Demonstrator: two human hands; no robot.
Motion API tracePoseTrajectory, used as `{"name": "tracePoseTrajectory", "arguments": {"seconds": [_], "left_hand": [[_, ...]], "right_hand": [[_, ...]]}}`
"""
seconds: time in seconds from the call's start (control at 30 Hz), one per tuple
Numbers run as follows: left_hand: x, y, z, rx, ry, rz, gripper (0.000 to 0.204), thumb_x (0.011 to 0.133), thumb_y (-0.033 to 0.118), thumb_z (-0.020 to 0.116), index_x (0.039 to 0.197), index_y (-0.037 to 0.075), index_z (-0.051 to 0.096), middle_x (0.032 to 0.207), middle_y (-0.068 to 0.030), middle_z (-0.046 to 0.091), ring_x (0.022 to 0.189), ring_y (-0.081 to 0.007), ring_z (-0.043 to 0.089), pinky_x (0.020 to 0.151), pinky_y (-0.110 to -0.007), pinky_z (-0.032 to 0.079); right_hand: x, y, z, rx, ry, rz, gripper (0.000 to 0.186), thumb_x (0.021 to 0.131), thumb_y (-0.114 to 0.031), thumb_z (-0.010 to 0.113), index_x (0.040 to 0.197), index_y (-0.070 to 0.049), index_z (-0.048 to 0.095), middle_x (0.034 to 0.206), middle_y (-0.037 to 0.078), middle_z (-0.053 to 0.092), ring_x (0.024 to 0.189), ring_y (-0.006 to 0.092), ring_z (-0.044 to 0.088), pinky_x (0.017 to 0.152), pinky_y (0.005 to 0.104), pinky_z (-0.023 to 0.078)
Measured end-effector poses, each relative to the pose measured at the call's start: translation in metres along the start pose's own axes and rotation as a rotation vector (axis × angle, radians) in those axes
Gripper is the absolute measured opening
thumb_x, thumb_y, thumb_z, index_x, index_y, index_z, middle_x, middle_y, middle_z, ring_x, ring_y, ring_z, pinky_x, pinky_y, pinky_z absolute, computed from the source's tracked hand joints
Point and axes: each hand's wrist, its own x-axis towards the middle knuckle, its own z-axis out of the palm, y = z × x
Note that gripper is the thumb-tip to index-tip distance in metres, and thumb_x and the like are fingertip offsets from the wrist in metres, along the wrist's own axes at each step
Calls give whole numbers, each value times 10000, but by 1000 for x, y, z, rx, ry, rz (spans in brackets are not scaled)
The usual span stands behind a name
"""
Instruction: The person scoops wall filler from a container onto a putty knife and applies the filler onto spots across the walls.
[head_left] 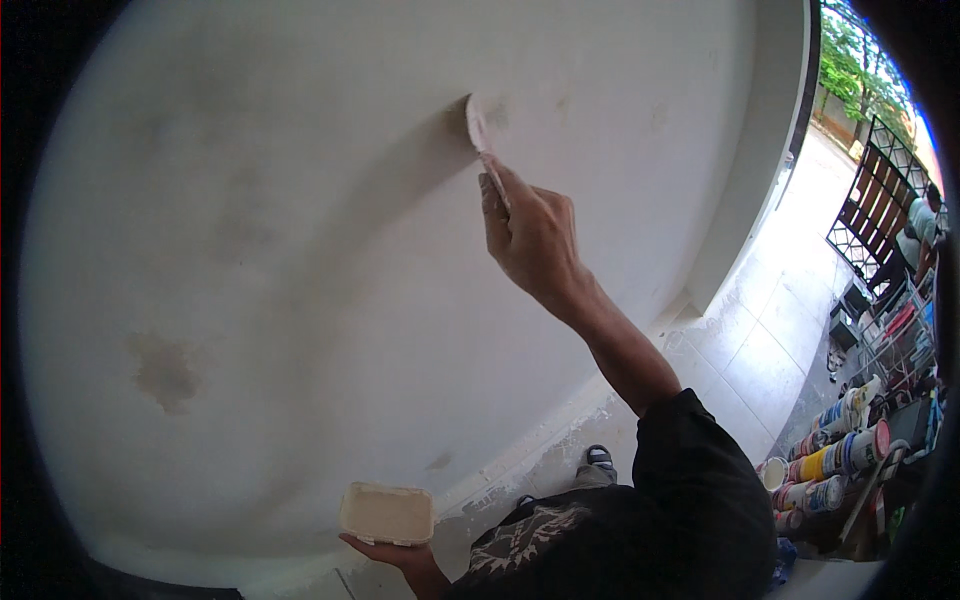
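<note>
My right hand [540,235] is closed around the handle of a paintbrush [477,122]. The brush's pale, whitish head lies against the white wall [330,200], beside a faint greyish patch, and casts a shadow to its left. Low down, my left hand [395,553] supports a shallow rectangular tub [388,514] from underneath. Smooth beige paint or filler fills the tub. A larger brownish stain [165,372] marks the wall at the left, and smaller smudges show near the brush.
Paint buckets [840,455] and tools crowd the right side. Beyond a wall corner [725,230] runs a tiled floor [765,340], with a metal gate [880,190] and another person [922,225] at far right. My sandalled foot [599,458] is near the wall's base.
</note>
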Motion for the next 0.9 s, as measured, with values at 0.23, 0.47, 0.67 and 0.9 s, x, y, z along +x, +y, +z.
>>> {"name": "tracePoseTrajectory", "arguments": {"seconds": [0.23, 0.47, 0.67, 0.9], "left_hand": [[-4, -3, 10, 10, 31, -35, 691, 875, 666, 373, 1345, 163, 437, 1310, -79, 480, 1155, -312, 509, 908, -523, 473], [-7, 3, 3, -23, 36, -6, 685, 882, 660, 362, 1338, 153, 434, 1293, -91, 486, 1154, -309, 508, 911, -515, 472], [-10, 9, 0, -10, 38, 58, 681, 891, 656, 341, 1336, 148, 427, 1294, -91, 478, 1149, -307, 508, 916, -512, 467], [-4, 5, 1, -13, 12, 20, 668, 897, 644, 343, 1336, 148, 421, 1276, -87, 486, 1130, -297, 519, 901, -495, 476]], "right_hand": [[5, 15, -23, 66, 35, -149, 365, 803, 5, 610, 1166, 3, 570, 587, 115, 571, 458, 214, 544, 425, 352, 416], [16, 45, -26, -275, -63, -438, 582, 696, 1, 722, 1244, -122, 569, 619, 17, 477, 540, 150, 480, 458, 328, 433], [5, 44, -55, -375, -271, -472, 497, 735, -92, 735, 1203, -140, 573, 638, 1, 527, 587, 122, 540, 457, 294, 488], [19, 58, -42, -444, -68, -456, 623, 697, -70, 745, 1278, -169, 545, 686, -11, 492, 611, 121, 522, 476, 290, 495]]}}
